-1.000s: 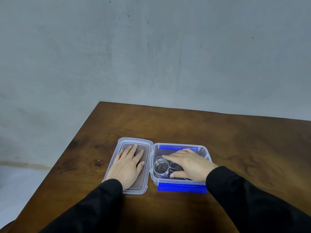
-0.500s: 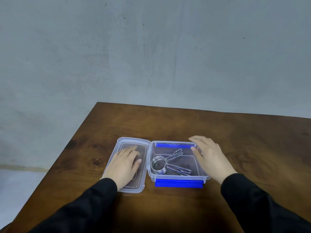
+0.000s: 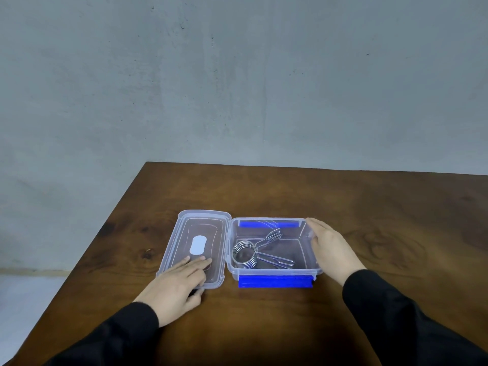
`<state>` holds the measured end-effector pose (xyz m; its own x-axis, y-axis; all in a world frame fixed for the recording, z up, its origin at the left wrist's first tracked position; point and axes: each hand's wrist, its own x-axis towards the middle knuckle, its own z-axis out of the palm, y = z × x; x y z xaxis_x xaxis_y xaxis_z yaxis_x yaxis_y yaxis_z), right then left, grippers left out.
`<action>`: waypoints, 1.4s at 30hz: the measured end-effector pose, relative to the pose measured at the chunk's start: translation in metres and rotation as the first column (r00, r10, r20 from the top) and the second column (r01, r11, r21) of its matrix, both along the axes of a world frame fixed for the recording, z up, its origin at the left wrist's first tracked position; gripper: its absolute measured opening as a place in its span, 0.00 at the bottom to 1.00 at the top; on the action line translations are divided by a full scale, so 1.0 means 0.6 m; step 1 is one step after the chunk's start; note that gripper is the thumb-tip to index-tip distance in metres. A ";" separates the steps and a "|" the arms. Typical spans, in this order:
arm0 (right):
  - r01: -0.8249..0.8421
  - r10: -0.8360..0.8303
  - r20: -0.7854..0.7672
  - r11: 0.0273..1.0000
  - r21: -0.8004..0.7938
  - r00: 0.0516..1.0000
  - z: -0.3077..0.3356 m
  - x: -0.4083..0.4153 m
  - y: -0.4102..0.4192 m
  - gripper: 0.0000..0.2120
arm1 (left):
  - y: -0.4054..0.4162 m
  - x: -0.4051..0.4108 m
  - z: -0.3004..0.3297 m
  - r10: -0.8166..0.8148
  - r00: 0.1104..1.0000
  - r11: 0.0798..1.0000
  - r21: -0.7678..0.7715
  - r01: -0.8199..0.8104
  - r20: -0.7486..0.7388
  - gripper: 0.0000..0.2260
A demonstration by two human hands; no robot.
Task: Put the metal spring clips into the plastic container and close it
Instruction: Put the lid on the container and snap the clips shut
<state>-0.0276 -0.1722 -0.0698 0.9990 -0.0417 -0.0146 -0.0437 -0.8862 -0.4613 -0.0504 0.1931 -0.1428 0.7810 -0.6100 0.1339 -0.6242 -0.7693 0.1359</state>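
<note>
The clear plastic container stands open on the table, with blue latches at its near and far sides. Inside lie metal spring clips, a coil with long wire arms pointing right. The clear lid lies flat to the container's left, with a white label at its middle. My left hand is at the lid's near corner, fingers on top and thumb at the near edge, pinching it. My right hand lies flat against the outside of the container's right wall, holding nothing.
The brown wooden table ends at a slanting left edge, with pale floor below. A grey wall rises behind the far edge. Black sleeves cover both forearms.
My right hand left the inside of the container and came to its right wall, uncovering the clips. My left hand slid back from the lid's middle to its near corner.
</note>
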 end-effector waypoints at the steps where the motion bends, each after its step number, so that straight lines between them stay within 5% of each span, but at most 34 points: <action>1: 0.004 -0.004 0.002 1.000 -0.002 1.000 0.003 -0.002 0.002 0.24 | 0.000 0.004 0.001 0.008 1.000 1.000 -0.010 -0.008 0.013 0.12; 7: 0.006 -0.006 -0.016 1.000 -0.005 1.000 0.007 -0.006 0.006 0.26 | 0.005 0.033 0.035 0.050 0.988 0.999 -0.010 -0.049 0.146 0.28; 10: -0.004 0.005 -0.017 0.999 0.034 1.000 0.005 -0.009 0.003 0.25 | -0.004 0.043 0.087 0.279 0.955 0.951 -0.168 -0.261 0.099 0.17; 14: 0.013 -0.019 0.136 0.999 0.043 0.991 0.015 -0.008 0.006 0.25 | -0.045 0.028 0.188 0.479 0.870 0.668 -0.595 -0.447 -0.117 0.06; 18: -0.032 -0.039 0.163 0.911 0.410 0.986 0.072 -0.003 0.025 0.30 | -0.114 0.022 0.290 0.211 0.953 0.345 -0.896 -0.279 -0.216 0.04; 21: -0.069 -0.023 0.138 0.774 0.629 0.990 0.109 -0.002 0.028 0.23 | -0.160 0.026 0.319 0.047 0.922 0.163 -0.908 -0.387 -0.385 0.06; 25: 0.040 -0.142 0.117 0.785 0.619 0.983 0.125 -0.015 0.017 0.11 | -0.179 0.049 0.276 0.085 0.785 0.057 -0.783 -0.619 -0.614 0.07; 30: 0.200 -0.203 -0.034 0.900 0.387 0.979 0.095 -0.015 -0.006 0.13 | -0.185 0.060 0.190 0.348 0.747 0.324 -0.675 -0.663 -0.566 0.08; 42: 0.277 -0.247 -0.181 0.947 0.165 0.952 0.034 0.001 -0.005 0.17 | -0.182 0.060 0.103 0.521 0.653 0.471 -0.452 -0.757 -0.550 0.20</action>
